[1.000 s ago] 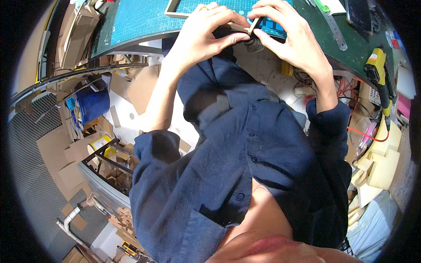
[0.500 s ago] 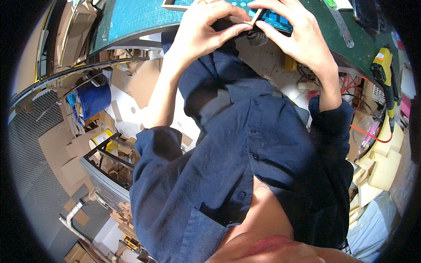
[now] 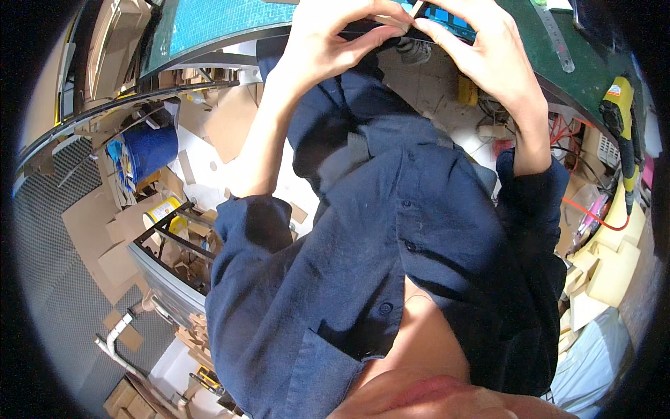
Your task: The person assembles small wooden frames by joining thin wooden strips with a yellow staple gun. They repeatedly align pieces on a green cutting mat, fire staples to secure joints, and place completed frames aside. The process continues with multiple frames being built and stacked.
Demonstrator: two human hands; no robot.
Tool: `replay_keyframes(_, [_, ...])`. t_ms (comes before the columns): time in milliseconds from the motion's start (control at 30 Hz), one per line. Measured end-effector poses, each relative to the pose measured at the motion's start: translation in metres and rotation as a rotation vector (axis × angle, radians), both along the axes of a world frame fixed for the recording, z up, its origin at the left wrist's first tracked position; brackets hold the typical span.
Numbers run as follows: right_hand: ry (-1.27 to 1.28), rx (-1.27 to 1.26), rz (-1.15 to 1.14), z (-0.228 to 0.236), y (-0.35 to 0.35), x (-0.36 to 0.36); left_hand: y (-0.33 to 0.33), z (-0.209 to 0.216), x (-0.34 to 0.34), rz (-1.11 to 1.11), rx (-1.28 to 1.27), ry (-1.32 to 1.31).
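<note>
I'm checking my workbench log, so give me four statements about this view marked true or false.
The bare left hand and bare right hand meet at thin, pale, wood-like pieces. True.
The yellow-and-black handheld tool lies left of the grey, round-ended ruler. False: the tool lies right of the ruler.
A teal gridded mat lies on the dark green tabletop. True.
A cylindrical blue bucket shows at the picture's right. False: the bucket is at the left.

Hands [image 3: 324, 42] close tog., L prob. pinching

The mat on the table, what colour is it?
The mat is turquoise with a grid; head view.
</note>
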State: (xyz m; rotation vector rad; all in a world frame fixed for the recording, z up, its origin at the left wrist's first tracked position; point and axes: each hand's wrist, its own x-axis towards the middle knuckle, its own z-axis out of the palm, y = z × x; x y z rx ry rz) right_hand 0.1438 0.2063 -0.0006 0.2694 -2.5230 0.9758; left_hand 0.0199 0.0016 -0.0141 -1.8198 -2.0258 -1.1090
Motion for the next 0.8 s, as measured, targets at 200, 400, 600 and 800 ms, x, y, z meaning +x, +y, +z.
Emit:
replay_keyframes(200, [0.016,-0.001,0.000,-0.004,0.002,-0.001,0.002,0.011,0.002,-0.037,-0.039,-0.029])
replay_keyframes(400, [-0.011,-0.019,-0.002,-0.002,0.002,-0.001,-0.002,0.011,0.000,-0.030,-0.083,-0.106])
replay_keyframes(600, [0.051,0.019,0.008,-0.007,0.005,-0.002,-0.008,0.009,-0.008,-0.085,-0.097,-0.147])
replay_keyframes(800, [0.044,0.011,0.003,-0.008,0.003,-0.003,-0.004,0.013,0.000,-0.047,-0.068,-0.206])
